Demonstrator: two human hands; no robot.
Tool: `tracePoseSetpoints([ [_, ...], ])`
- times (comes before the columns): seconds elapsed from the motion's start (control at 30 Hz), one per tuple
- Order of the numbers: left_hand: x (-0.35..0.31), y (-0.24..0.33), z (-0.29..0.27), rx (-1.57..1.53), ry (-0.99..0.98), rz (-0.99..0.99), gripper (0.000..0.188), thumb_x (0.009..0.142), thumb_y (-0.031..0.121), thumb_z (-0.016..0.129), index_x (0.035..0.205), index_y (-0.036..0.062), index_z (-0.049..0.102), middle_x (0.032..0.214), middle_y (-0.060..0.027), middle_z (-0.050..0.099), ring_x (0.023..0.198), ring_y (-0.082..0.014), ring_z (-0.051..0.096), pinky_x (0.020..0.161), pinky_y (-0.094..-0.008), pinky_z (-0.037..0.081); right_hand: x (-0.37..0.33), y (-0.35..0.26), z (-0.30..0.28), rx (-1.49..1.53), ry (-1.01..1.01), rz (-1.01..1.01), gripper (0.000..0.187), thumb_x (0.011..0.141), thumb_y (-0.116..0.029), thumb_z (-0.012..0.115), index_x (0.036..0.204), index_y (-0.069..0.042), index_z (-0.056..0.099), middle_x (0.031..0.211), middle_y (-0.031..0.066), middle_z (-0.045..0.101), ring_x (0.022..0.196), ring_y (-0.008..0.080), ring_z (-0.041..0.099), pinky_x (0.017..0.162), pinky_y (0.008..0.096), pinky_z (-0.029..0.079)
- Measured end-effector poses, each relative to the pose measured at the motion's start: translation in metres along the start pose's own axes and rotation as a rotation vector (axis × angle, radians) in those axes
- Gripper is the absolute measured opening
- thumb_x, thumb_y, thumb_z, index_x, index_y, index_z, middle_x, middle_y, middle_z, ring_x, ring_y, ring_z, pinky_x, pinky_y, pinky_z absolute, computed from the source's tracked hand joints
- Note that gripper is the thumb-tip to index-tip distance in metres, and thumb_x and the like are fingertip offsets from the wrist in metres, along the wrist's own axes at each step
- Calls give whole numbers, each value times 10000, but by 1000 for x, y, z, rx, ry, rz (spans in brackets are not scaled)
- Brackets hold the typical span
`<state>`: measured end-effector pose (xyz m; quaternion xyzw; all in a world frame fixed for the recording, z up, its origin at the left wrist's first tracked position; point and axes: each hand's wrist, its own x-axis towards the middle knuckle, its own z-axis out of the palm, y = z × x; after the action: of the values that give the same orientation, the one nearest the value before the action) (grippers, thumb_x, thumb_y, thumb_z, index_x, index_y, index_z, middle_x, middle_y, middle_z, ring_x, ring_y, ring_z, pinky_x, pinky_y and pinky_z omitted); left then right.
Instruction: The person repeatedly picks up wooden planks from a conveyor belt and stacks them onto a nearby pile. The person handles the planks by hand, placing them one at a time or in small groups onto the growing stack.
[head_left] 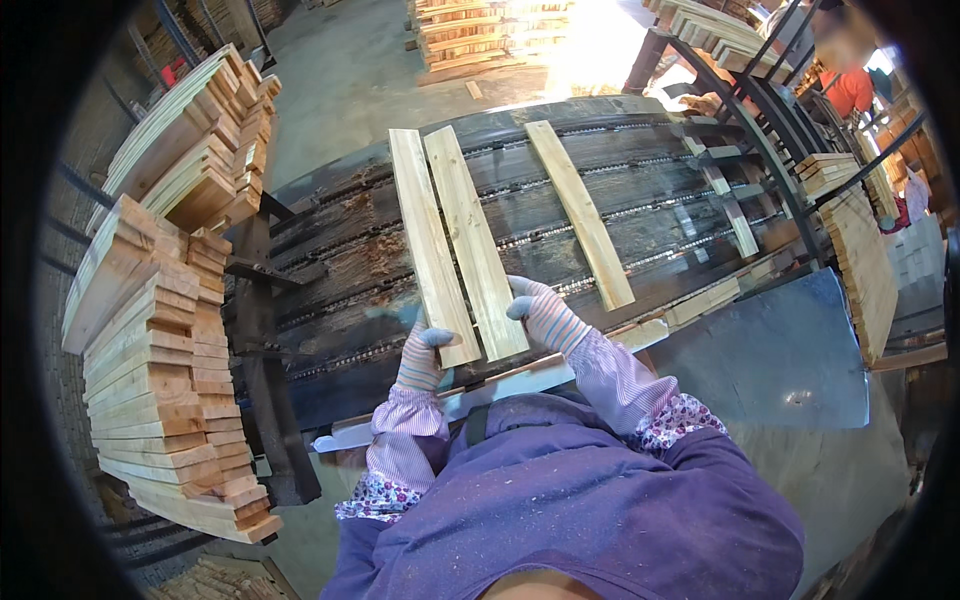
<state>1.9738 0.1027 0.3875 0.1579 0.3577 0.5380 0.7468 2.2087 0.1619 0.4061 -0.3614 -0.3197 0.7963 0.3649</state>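
Two pale wooden boards lie side by side in front of me on a dark chain conveyor (350,270), a narrow gap between them. My left hand (422,357), in a striped knit glove, grips the near end of the left board (430,240), thumb on top and the other fingers mostly hidden. On the outer edge of the second board (476,250), my right hand (550,315) closes near its lower end, also gloved. Farther right rests a third board (580,215), apart from both hands.
Tall stacks of boards (150,370) stand on my left beside a dark metal frame (265,350). A metal sheet (765,350) lies at the right. Beyond the conveyor is another lumber pile (465,35). A person in orange (850,92) is at the far right.
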Motion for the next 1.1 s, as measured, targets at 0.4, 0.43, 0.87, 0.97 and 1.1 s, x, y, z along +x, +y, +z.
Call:
tracePoseSetpoints([
  [0.4,-18,-21,26,259,58,-16,623,893,280,819,1393,60,518,1078,-108,686,900,-253,727,769,-405,640,8,-34,-18,-1731,498,54,650,900,-456,742,1452,-153,581,1476,174,584,1425,307,506,1150,484,401],
  [0.43,-21,-21,27,241,55,-9,680,893,257,823,1449,77,475,1096,-108,678,912,-253,723,771,-403,638,6,-37,-30,-1835,697,99,739,869,-512,754,1492,-186,526,1515,171,537,1473,335,446,1184,517,349],
  [0.87,9,-15,72,199,19,-12,851,885,317,826,1589,123,390,1310,-91,625,1169,-239,635,938,-422,582,4,-63,-73,71,90,111,556,977,-364,694,1390,-10,583,1190,189,723,1008,264,746,888,407,621],
  [0.97,18,-23,80,133,-6,-87,863,885,315,831,1593,116,381,1341,-107,620,1201,-252,628,965,-425,576,-13,-76,-70,150,112,131,578,969,-400,633,1347,37,613,1079,188,756,895,291,765,832,412,645],
  [1.1,22,-41,119,221,46,4,883,899,302,822,1610,96,340,1387,-119,607,1262,-278,603,1040,-425,542,-23,-70,-77,134,149,27,540,962,-278,627,1422,4,600,1168,175,740,978,255,746,898,419,620],
])
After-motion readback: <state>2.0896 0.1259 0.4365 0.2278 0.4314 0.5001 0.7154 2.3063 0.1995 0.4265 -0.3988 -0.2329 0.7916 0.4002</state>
